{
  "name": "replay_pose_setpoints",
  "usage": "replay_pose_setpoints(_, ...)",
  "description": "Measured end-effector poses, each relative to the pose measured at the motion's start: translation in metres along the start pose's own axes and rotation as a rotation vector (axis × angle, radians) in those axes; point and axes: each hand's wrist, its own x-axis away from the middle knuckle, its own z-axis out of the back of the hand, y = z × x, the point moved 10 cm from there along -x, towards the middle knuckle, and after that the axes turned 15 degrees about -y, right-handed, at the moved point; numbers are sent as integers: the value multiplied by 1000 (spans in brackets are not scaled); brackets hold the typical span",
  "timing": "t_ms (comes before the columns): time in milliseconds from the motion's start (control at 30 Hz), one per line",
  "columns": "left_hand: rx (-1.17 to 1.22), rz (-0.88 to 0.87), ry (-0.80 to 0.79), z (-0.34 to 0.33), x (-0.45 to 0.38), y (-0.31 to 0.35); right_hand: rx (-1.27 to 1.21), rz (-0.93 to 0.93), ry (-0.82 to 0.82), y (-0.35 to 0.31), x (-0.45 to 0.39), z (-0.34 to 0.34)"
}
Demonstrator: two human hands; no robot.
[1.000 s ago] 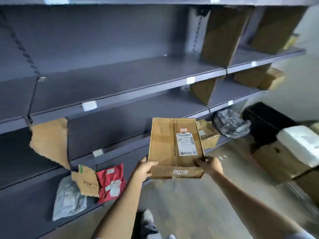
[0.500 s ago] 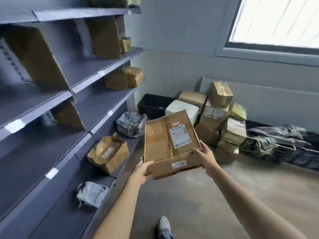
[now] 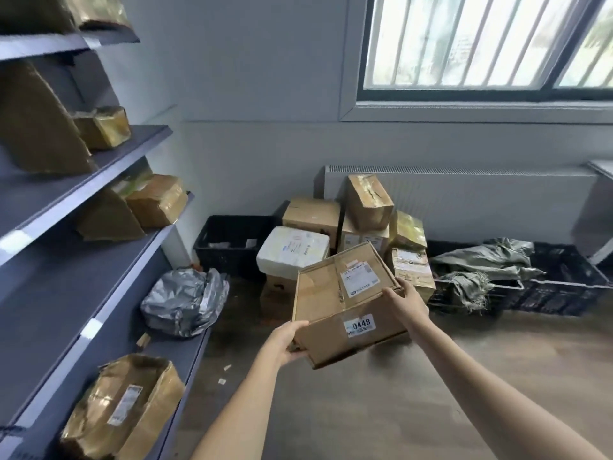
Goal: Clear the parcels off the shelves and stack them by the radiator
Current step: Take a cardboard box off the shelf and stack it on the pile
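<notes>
I carry a flat brown cardboard parcel (image 3: pixel 341 303) with a white address label and a "0448" sticker, held in the air in front of me. My left hand (image 3: pixel 288 340) grips its near left corner from below. My right hand (image 3: pixel 404 302) grips its right edge. Beyond it, a pile of parcels (image 3: pixel 365 207) stands on the floor against the white radiator (image 3: pixel 481 200) under the window. The grey shelves (image 3: pixel 99 270) on the left hold several more parcels, among them a grey plastic bag (image 3: pixel 182 302) and a taped brown parcel (image 3: pixel 122 406).
A black crate (image 3: pixel 229 247) stands in the corner left of the pile. Another black crate (image 3: pixel 557 287) with grey-green sacks (image 3: pixel 484 263) draped on it sits right of the pile. Bare wooden floor (image 3: pixel 414 393) lies between me and the pile. Small scraps lie near the shelf foot.
I have turned right, away from the shelves and toward the radiator. The parcel stays in both hands and the pile by the radiator is now closer.
</notes>
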Motion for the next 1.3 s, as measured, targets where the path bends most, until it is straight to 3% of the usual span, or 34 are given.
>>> replay_pose_setpoints(500,-193,108,106,-14,-241,196,-277,-259,-169,-36,-304,19)
replay_pose_setpoints(733,-20,119,162,14,-306,269,-163,-159,-271,-120,-437,-2)
replay_pose_setpoints(1000,46,130,200,56,-415,353,-134,-152,-317,-170,-569,-36)
replay_pose_setpoints(1133,118,55,184,69,-472,381,-97,-103,-283,-199,-628,-40)
replay_pose_setpoints(1300,307,13,237,72,-514,386,-44,-133,-364,-212,-696,-58)
